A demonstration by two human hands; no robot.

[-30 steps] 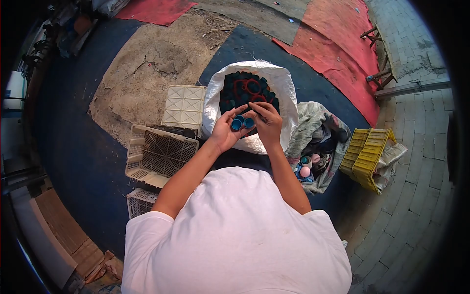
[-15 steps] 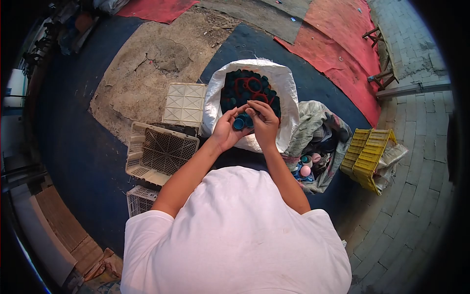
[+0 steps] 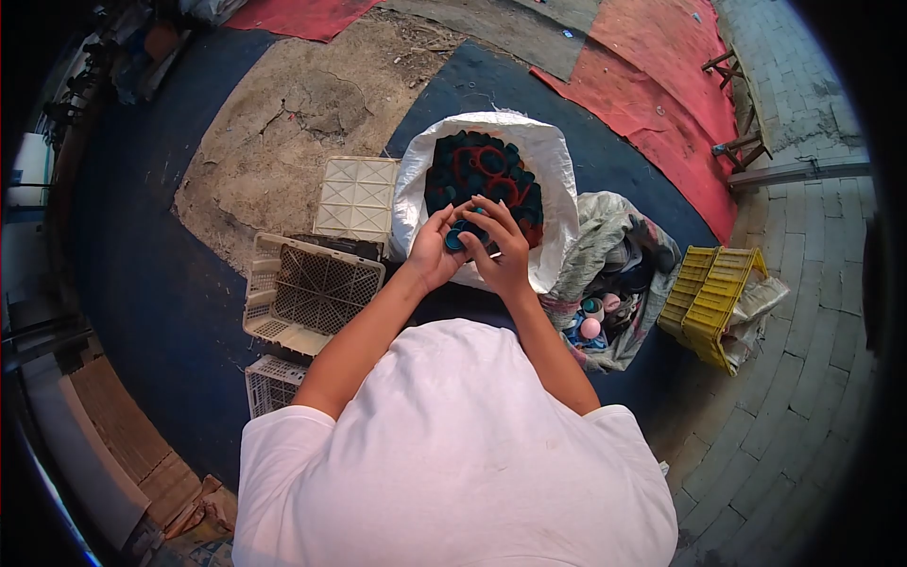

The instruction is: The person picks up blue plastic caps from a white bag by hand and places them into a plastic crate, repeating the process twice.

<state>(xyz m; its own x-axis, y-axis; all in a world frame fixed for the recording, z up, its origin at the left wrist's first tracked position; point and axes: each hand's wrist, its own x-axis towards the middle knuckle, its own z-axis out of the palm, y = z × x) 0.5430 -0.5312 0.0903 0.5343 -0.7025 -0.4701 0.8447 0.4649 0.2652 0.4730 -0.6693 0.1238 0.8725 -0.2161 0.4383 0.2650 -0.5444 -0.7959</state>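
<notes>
A white woven sack (image 3: 557, 161) stands open in front of me, holding many dark teal round caps (image 3: 449, 180) and some red rings (image 3: 491, 161). Over its near edge, my left hand (image 3: 436, 253) is curled round teal caps (image 3: 456, 237) lying in its palm. My right hand (image 3: 503, 248) is beside it on the right, thumb and fingers bent round the same caps, its fingertips near those of my left hand. What the right fingertips touch is too small to tell.
Left of the sack are a cream crate lid (image 3: 357, 198), a beige crate (image 3: 312, 288) and a white crate (image 3: 274, 386). On the right lie a grey-green sack (image 3: 593, 222) with mixed items and a yellow crate (image 3: 709, 298). A wooden stool (image 3: 742, 149) stands farther off.
My right hand's thumb has moved down and away from its fingers, toward the caps in my left palm. The caps have shifted slightly left. My left hand has hardly moved.
</notes>
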